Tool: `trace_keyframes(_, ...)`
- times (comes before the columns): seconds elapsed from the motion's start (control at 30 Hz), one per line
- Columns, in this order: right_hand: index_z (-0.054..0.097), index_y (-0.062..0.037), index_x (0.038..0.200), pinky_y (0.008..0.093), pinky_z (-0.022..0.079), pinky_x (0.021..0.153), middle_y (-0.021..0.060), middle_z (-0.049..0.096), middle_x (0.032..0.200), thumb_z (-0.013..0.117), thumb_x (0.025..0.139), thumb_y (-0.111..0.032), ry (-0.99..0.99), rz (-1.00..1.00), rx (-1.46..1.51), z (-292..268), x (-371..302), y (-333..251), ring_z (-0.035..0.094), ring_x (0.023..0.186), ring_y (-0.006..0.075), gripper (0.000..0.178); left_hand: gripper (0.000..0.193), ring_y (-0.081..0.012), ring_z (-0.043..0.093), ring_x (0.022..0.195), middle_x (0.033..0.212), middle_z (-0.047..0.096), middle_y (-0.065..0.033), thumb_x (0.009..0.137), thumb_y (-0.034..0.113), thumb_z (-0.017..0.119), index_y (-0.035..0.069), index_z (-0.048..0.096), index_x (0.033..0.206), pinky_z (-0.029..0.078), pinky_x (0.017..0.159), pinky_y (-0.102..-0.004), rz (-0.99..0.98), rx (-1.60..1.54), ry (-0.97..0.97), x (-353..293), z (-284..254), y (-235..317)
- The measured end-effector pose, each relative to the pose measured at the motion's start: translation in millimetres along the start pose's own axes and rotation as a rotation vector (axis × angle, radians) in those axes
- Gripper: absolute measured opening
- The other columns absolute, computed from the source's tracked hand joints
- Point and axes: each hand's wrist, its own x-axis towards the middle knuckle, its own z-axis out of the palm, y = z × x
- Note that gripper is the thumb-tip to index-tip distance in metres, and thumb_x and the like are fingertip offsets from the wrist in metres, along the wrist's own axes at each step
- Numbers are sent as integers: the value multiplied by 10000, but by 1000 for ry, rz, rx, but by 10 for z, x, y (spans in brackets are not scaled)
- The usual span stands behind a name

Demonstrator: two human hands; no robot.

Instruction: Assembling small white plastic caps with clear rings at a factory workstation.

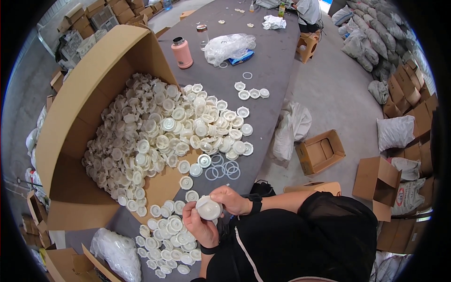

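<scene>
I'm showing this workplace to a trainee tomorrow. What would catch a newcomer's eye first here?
The big heap of white caps spilling from a tipped cardboard box onto the grey table at centre left. Next, both hands at the bottom centre: the left hand and right hand hold one cap between them. A pink bottle stands further up the table.

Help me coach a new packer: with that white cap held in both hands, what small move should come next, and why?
Probably set the cap down on the small pile of caps by the left hand, since that pile lies closest. The right hand would then be free to reach for the clear rings just ahead. Whether a ring already sits in this cap cannot be seen.
</scene>
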Motion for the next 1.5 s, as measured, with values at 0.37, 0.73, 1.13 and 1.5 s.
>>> trace_keyframes(0.37, 564, -28, 658, 181, 349, 339, 17, 526, 539, 489, 827, -283, -113, 354, -241, -182, 172, 39, 480, 401, 69, 315, 106, -88, 511, 660, 772, 538, -41, 765, 54, 524, 7, 522, 861, 415, 602, -206, -273, 58, 30, 180, -192, -80)
trace_keyframes(0.73, 545, -30, 912, 209, 434, 512, 39, 570, 844, 500, 795, -322, 46, 628, -420, -948, 374, 760, 565, 632, 117, 318, 176, -298, 531, 686, 731, 556, -134, 648, 213, 634, 48, 601, 697, 422, 617, -371, -44, 1809, -138, 732, -1423, 54)
trace_keyframes(1.13, 503, -16, 1014, 223, 457, 608, 43, 564, 857, 508, 800, -170, 341, 542, -391, -1446, 734, 877, 558, 727, 103, 263, 451, -356, 475, 907, 982, 475, -201, 557, 134, 669, 41, 484, 957, 396, 780, -397, 193, 1845, -162, 1559, -1187, -1009)
trace_keyframes(1.5, 512, -47, 965, 179, 417, 463, 19, 576, 768, 481, 821, -183, 626, 353, -238, -1611, 641, 734, 538, 592, 69, 201, 264, -222, 522, 746, 867, 499, -111, 683, 109, 636, 23, 521, 905, 430, 647, -294, -37, 1082, -158, 1397, -784, -1418)
